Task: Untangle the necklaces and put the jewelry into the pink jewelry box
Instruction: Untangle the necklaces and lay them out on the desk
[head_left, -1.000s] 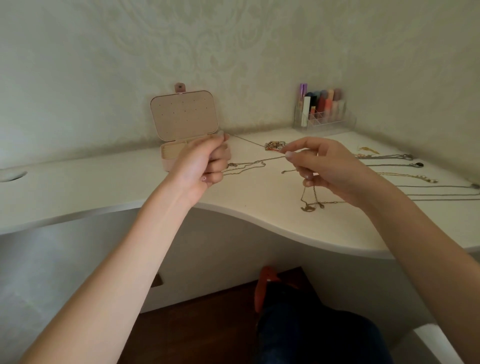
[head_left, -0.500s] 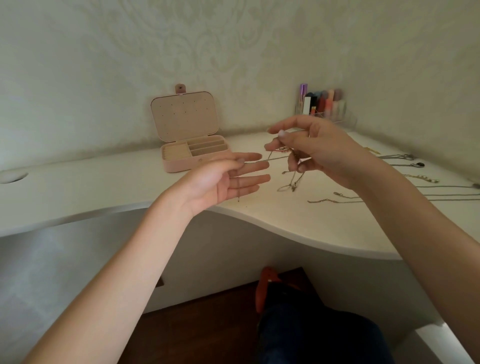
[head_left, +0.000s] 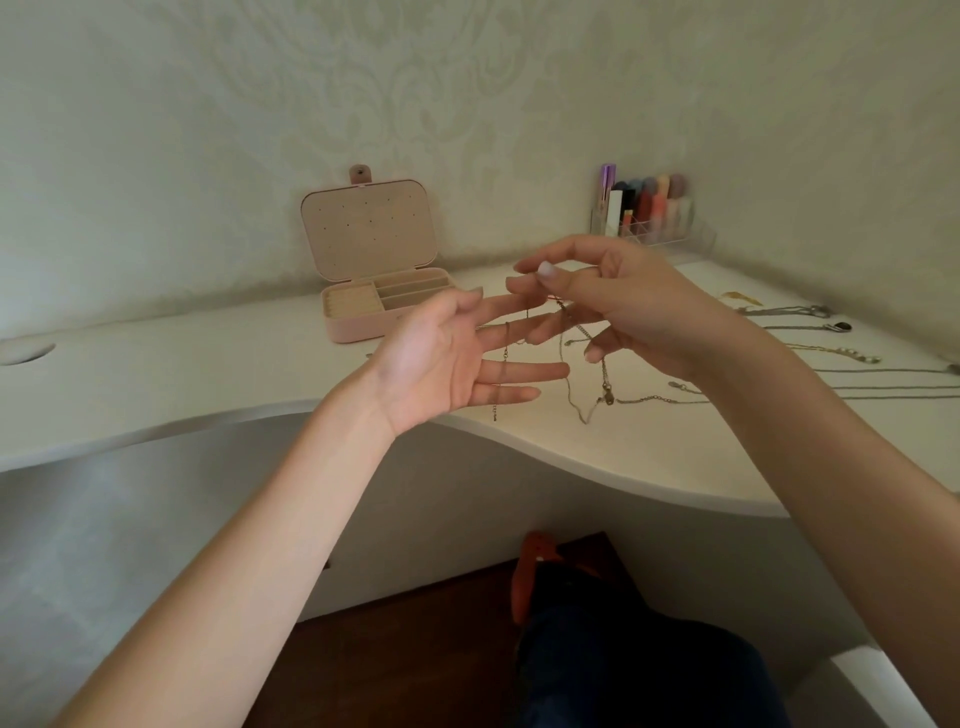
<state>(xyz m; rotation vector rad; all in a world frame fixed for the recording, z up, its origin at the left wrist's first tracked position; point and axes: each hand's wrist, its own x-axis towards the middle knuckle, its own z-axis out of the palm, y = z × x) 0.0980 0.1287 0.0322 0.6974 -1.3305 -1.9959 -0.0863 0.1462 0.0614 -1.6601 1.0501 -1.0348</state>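
Pinching a thin chain (head_left: 571, 332) at frame centre, the right hand (head_left: 639, 306) lifts it above the bench (head_left: 208, 374); the left hand (head_left: 447, 358) lies open, palm up. Behind, the pink jewelry box (head_left: 374, 291) stands open.

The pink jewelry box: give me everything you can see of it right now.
The pink jewelry box stands open on the white desk, near the wall, left of both hands; nothing touches it. Its rounded lid is upright, with rows of small holes inside and a snap tab on top. The tray shows a ribbed ring-roll section at left and long slots at right, all seemingly without jewelry. The outside looks like smooth faux leather, the lining soft.
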